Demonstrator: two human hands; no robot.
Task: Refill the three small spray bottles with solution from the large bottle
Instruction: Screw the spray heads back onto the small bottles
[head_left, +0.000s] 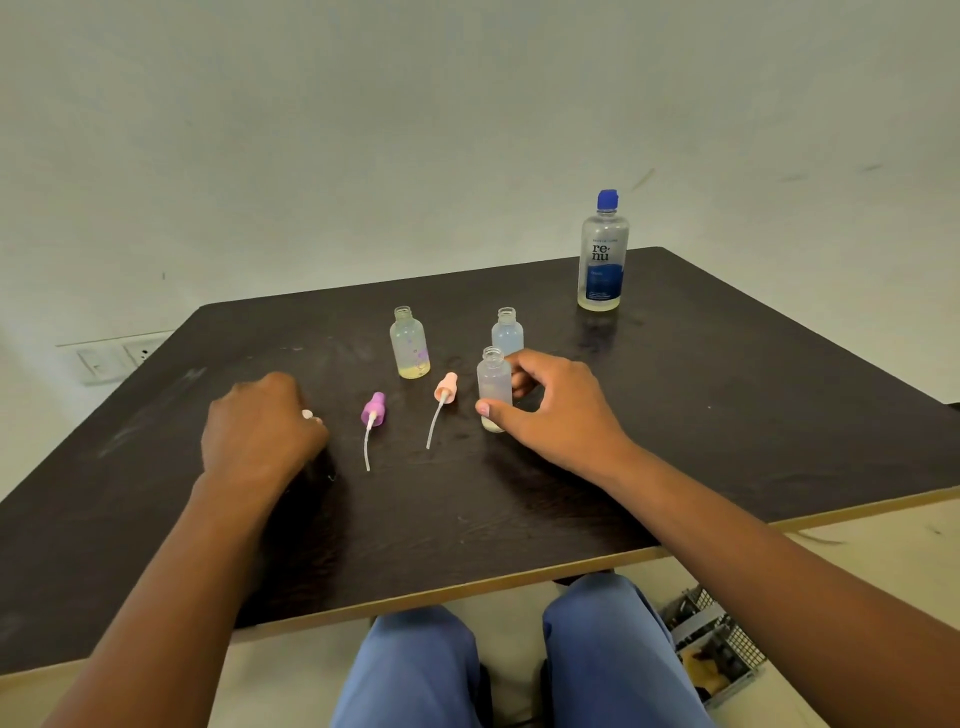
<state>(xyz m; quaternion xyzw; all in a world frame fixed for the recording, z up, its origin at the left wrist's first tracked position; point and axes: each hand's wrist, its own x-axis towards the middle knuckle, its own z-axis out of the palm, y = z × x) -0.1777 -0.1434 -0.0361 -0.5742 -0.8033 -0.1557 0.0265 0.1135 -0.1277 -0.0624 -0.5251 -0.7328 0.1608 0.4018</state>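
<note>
From the head camera, a dark wooden tabletop (727, 415) fills the middle of the view, set against a pale wall.

The right hand (561, 410) grasps a clear small spray bottle (493, 382), thumb curled across its lower front and fingers wrapped behind it. The bottle stands upright with its neck uncapped and a little pale liquid at its base.

Just behind it stands a second small bottle (507, 332), bluish and also uncapped. To the left of these, apart from both, a third small bottle (409, 343) stands upright and uncapped, with yellowish liquid low inside and purple spots on its side.

The left hand (260, 431) rests knuckles-up on the tabletop with its fingers curled under. A small white piece (307, 414) shows at its fingertips, perhaps a spray cap, though the hand hides most of it, so it is hard to say whether the fingers grip it.

Between the hands lie two spray heads with their dip tubes trailing toward the person: a purple spray head (374, 408) nearer the left hand and a peach spray head (445, 388) just beside the held bottle.

The large bottle (602, 254), blue-capped and labelled "renu", stands upright at the far right corner, well apart from the rest.
</note>
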